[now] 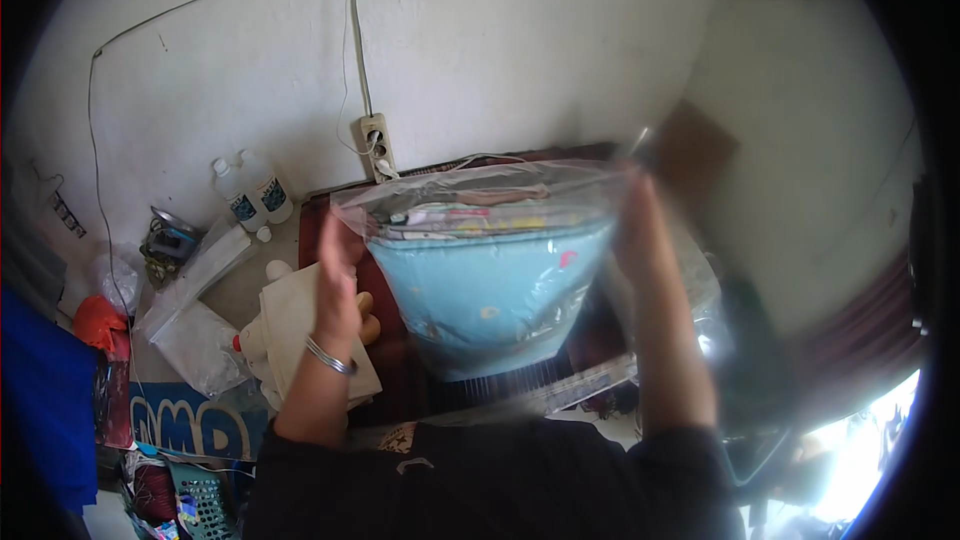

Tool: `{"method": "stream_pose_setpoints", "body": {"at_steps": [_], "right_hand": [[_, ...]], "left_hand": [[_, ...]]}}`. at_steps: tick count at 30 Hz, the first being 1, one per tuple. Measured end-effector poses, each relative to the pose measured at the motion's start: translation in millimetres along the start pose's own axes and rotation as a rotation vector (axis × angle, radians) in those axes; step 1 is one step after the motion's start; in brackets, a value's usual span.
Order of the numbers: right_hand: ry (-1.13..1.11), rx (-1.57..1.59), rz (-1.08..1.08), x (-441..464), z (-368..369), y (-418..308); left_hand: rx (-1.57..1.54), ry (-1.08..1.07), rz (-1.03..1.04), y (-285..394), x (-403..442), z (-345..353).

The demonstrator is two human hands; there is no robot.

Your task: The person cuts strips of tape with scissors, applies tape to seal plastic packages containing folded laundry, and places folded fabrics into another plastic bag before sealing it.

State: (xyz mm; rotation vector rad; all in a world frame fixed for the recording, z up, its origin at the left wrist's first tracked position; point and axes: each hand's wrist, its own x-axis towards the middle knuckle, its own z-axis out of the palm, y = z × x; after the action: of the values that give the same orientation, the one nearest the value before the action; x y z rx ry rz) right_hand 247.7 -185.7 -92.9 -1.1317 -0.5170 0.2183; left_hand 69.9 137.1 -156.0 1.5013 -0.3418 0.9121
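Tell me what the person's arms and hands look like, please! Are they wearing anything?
Both the left hand and the right hand are bare. A shiny silver bracelet circles the left wrist; none shows on the right. The short sleeves are black or very dark and leave the forearms uncovered. The right hand is blurry, so small details don't show.

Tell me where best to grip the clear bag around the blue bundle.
Probably by the upper corners of the clear bag, from left and right together: it spreads wide and loose above the blue bundle, which fills the lower part.
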Motion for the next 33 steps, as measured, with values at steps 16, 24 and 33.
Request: {"method": "stream_pose_setpoints", "body": {"at_steps": [16,24,33], "right_hand": [[-0.124,-0.119,-0.012,8,1,1],[-0.179,0.04,0.044,4,-18,8],[0.024,0.115,0.106,13,16,-9]], "left_hand": [[1.404,-0.428,0.03,123,71,96],[1.323,-0.382,0.054,121,64,65],[1.364,-0.367,-0.054,127,70,63]]}}
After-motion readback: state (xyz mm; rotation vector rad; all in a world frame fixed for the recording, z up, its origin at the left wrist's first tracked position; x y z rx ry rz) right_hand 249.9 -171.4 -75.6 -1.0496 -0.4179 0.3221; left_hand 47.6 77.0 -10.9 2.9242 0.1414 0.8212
